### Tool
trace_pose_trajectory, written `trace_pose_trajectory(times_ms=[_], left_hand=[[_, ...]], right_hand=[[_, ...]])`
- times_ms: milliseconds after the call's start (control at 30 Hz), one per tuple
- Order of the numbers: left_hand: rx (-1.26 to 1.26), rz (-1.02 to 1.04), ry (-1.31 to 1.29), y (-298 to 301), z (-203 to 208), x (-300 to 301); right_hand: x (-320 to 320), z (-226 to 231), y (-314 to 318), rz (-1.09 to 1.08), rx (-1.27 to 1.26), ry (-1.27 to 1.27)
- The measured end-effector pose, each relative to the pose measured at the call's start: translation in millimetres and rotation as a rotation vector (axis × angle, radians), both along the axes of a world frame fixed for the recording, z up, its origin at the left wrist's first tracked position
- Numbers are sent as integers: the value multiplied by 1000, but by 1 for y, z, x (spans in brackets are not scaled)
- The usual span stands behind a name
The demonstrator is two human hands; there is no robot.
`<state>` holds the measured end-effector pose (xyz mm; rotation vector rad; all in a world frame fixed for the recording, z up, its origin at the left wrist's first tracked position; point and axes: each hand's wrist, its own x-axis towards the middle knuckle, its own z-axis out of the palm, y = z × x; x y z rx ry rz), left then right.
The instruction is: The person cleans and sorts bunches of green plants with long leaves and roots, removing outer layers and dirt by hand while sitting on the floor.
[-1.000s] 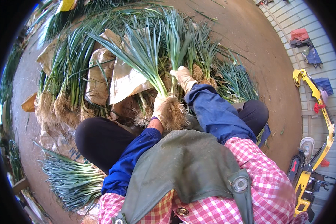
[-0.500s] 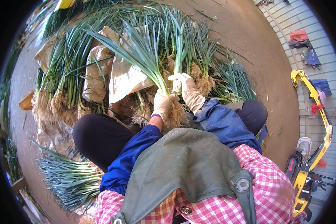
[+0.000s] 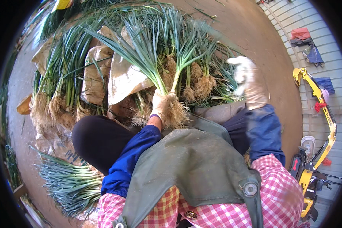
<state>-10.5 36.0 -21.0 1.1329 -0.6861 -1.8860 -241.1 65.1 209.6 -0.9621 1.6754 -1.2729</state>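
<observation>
**Held one bunch single-handed beside a crowded heap**

Ranked hazards, largest first. Judged snagging in the sprawling heap likeliest to spoil things, because of overlapping leaves. Next, suspected splaying or slipping of the held bunch of green onions, from two stem groups parting above a lone grip. Last, feared torn roots, from rubbing against the nearby apron.

Found the gloved left hand closed around the lower stems, just above the roots. Found the gloved right hand blurred, fingers apparently spread, well apart from the bunch, holding nothing visible. Located the bunch between the knees, beyond the apron, roots toward the wearer, leaf tips over the heap.

Counted, large to small: one yellow excavator, one heap, one green apron, one bundle lying at lower left, at least three sack pieces, one held bunch, two gloved hands, three round fasteners. Could not tally single plants.
</observation>
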Motion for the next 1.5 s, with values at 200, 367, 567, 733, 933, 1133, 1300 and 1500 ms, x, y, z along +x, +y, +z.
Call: trace_pose_trajectory(times_ms=[200, 367, 567, 733, 933, 1133, 1300, 1500], left_hand=[[37, -15, 131, 1, 19, -7], [101, -53, 307, 2, 31, -16], [194, -191, 601, 1, 25, -12], [252, -82, 644, 3, 46, -6], [297, -56, 548, 0, 25, -15], [81, -112, 137, 3, 31, -15], [123, -155, 99, -1, 13, -17], [178, -106, 216, -1, 2, -15]], right_hand=[[-221, -14, 50, -194, 882, 1256], [-149, -76, 3, 236, 391, 811], [24, -175, -52, 431, 449, -644], [53, -173, -62, 448, 275, -578], [46, -180, -70, 362, 100, -415], [63, -192, -62, 277, 264, -158], [61, -217, -66, 406, 298, 140], [61, -204, -60, 562, 351, -15]])
